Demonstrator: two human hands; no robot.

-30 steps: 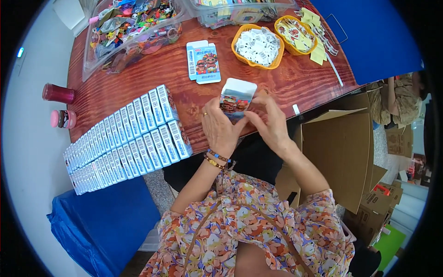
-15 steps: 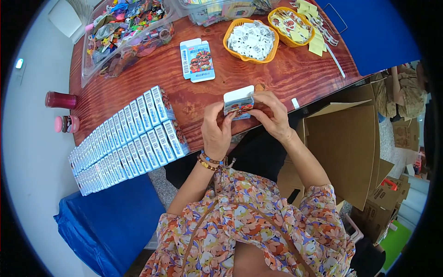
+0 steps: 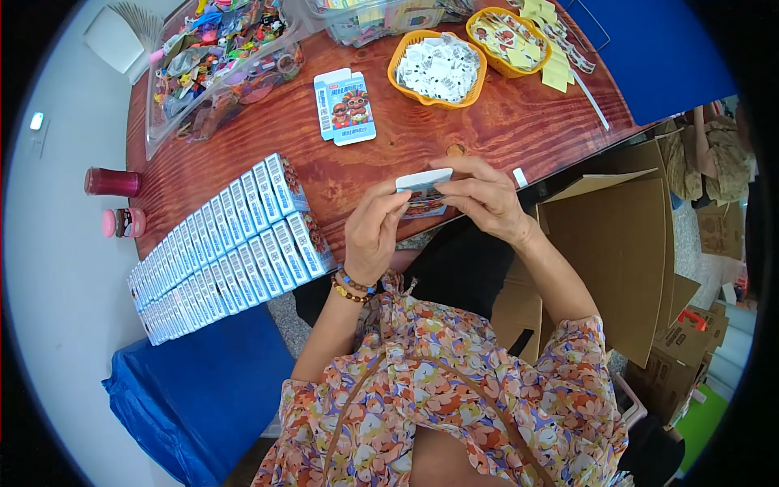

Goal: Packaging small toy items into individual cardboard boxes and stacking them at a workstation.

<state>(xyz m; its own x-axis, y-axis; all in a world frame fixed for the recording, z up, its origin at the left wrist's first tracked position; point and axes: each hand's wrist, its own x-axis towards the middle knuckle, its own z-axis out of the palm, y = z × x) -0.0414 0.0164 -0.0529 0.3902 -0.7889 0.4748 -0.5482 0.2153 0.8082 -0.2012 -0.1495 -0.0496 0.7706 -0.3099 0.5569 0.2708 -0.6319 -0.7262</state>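
Note:
Between both hands, over the table's near edge, is a small blue-and-white carton (image 3: 424,180) with a white flap at its top. My left hand (image 3: 373,230) pinches the carton's left side with thumb and fingertips. From the right, my right hand (image 3: 489,199) grips its other side, fingers along the flap. The carton's lower part is partly hidden by my fingers. Farther up the table lies a flat, unfolded carton (image 3: 347,107) of similar blue and white, printed with cartoon figures. Two rows of finished-looking cartons (image 3: 231,247) stand packed side by side at the left.
At the back are a clear bin of small colourful toys (image 3: 231,61), another clear bin (image 3: 381,24), a yellow basket of small white packets (image 3: 438,69) and a yellow basket with stickers (image 3: 507,40). A large open cardboard box (image 3: 604,252) stands right of me. Two jars (image 3: 112,182) sit far left.
The carton has tipped so its white flap lies flatter. My right hand has shifted its fingers onto the flap, and my left hand has moved slightly left.

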